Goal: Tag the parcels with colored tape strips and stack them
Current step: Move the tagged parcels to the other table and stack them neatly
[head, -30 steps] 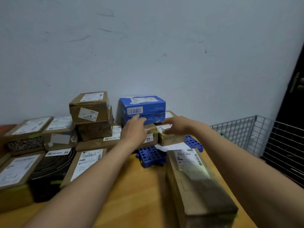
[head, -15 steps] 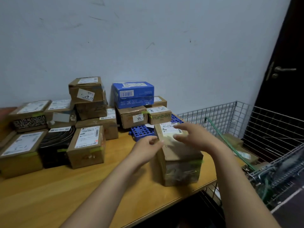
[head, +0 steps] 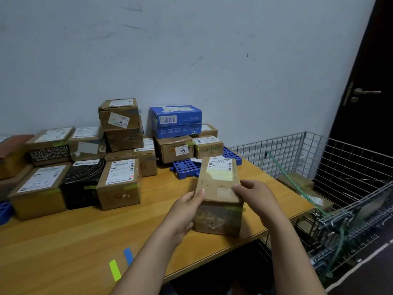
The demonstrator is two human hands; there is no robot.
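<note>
Parcel [head: 219,188] is sitting by the table's [head: 85,241] right front edge, left hand [head: 187,211] gripping its left side and right hand [head: 253,194] gripping its top. Green tape [head: 232,208] is showing on it, so I'm guessing stacking's next: lifting it two-handed onto the back pile [head: 121,116].

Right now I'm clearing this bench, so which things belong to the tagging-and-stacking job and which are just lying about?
Job: held parcel, gripped by left hand and right hand; yellow tape strip; blue tape strip; stacked parcels.
Lying about: blue rack; green strap; door.
</note>
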